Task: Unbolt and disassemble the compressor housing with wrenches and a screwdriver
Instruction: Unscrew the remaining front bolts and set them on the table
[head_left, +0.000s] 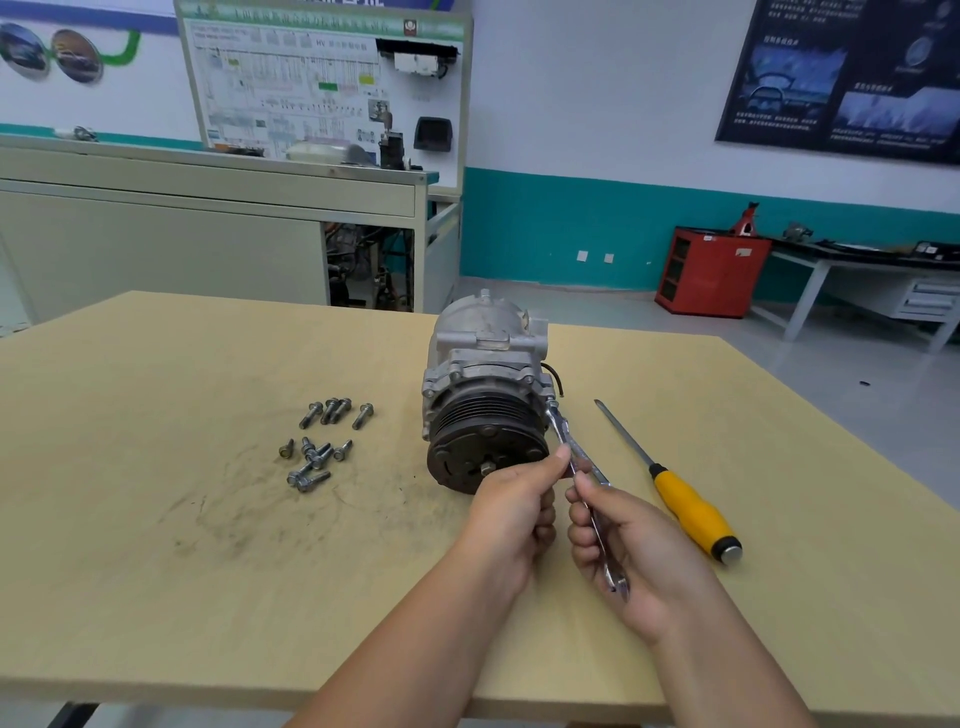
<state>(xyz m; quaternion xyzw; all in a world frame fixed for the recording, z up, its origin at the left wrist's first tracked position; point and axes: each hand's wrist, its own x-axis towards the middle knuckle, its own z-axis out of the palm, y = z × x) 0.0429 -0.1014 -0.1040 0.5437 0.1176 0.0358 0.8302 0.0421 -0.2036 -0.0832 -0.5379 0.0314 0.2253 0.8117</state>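
My left hand (519, 501) pinches and my right hand (631, 545) grips the wrench (561, 431), which slants up-left from my fingers (584, 487) to a bolt (552, 403) on the compressor's (485, 384) right edge, mid-frame on the surface (208, 571).

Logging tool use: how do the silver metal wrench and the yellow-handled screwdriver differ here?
The silver metal wrench is held by the left hand and right hand, its head at the grey compressor; the yellow-handled screwdriver lies untouched on the tan table. The wrench is flat bare metal; the screwdriver has a round shaft and thick handle. Both slant alike, right of the compressor.
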